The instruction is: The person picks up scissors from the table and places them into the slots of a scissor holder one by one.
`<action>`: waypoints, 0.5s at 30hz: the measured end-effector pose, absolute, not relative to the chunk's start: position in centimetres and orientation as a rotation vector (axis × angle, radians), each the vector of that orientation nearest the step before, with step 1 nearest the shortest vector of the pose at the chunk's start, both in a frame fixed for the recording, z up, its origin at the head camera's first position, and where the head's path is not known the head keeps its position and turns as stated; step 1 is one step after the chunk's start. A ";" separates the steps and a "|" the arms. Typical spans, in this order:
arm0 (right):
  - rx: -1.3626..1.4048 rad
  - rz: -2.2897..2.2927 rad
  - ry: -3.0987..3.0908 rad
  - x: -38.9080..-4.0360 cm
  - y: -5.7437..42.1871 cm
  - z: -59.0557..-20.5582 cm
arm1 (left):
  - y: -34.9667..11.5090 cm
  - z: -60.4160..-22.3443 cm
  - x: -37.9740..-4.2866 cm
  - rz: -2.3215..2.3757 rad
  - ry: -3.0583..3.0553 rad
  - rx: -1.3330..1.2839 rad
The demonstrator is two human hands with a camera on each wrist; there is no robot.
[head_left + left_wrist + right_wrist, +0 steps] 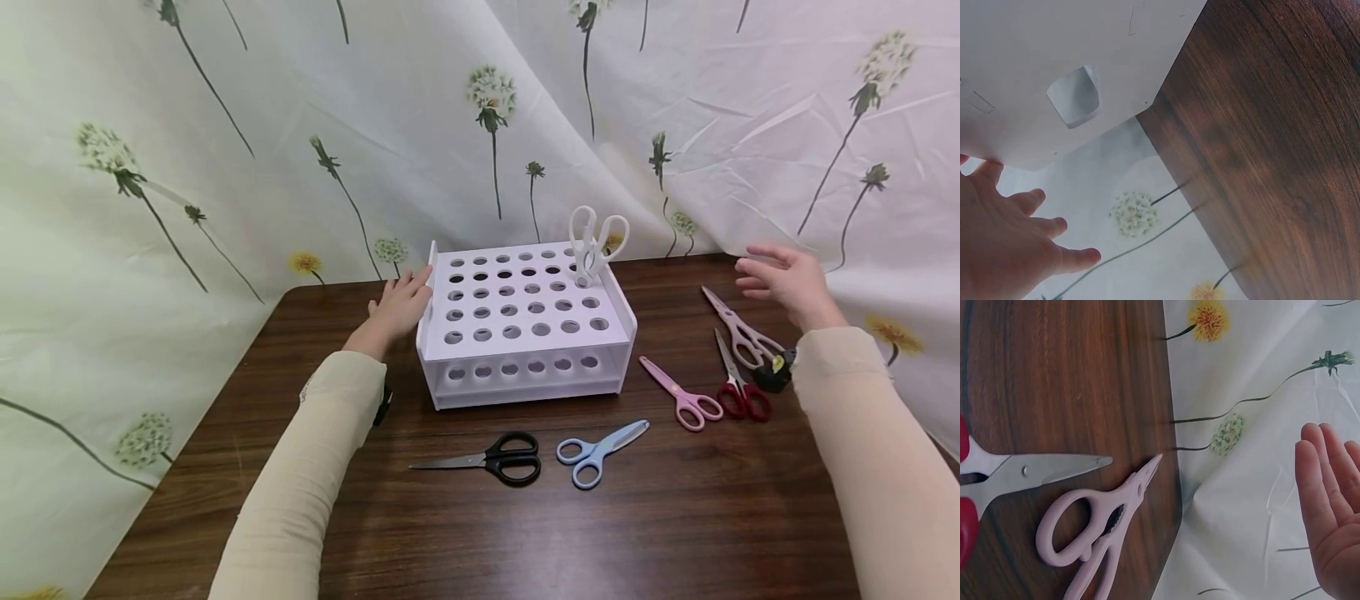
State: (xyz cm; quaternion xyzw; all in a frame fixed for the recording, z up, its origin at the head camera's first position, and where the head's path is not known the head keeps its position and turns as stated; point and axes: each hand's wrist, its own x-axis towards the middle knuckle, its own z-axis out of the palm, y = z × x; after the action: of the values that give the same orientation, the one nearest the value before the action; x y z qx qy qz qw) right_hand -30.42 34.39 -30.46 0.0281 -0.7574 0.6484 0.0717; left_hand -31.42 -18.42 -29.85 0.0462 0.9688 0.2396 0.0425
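My left hand [401, 304] is at the left side panel of a white rack [525, 340] with rows of round holes, fingertips right at the panel's top edge. In the left wrist view its fingers [1075, 259] spread beside the panel's oblong cutout. White-handled scissors [588, 254] stand handles up in a hole at the rack's back right. Out to the right, my right hand [787, 283] hovers with extended fingers, holding nothing. Below it lie pale pink kitchen scissors [742, 333] and red-handled scissors [738, 392].
Pink scissors [682, 396] lie right of the rack. In front of it are black-handled scissors [502, 458] and light blue scissors [600, 454]. A dandelion-print cloth [420, 108] hangs behind the dark wooden table [675, 533] and along its sides.
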 end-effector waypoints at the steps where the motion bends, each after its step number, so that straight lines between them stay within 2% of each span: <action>1: 0.078 1.931 -2.297 -30.4 34.5 -30.5 | -18.4 -29.9 -31.4 0.737 2.962 0.140; 8: 0.025 1.796 -2.420 -30.2 35.3 -31.3 | -18.4 -29.9 -31.5 0.740 2.959 0.137; 15: -0.002 1.876 -2.383 -30.1 36.0 -32.0 | -18.4 -29.8 -31.4 0.743 2.954 0.137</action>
State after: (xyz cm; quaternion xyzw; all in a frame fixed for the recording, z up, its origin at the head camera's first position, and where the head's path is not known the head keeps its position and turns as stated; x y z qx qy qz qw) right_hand -30.07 36.04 -32.04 -0.0006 -0.7846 0.6177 0.0542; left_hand -31.44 -18.40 -29.84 0.0449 0.9678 0.2433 0.0461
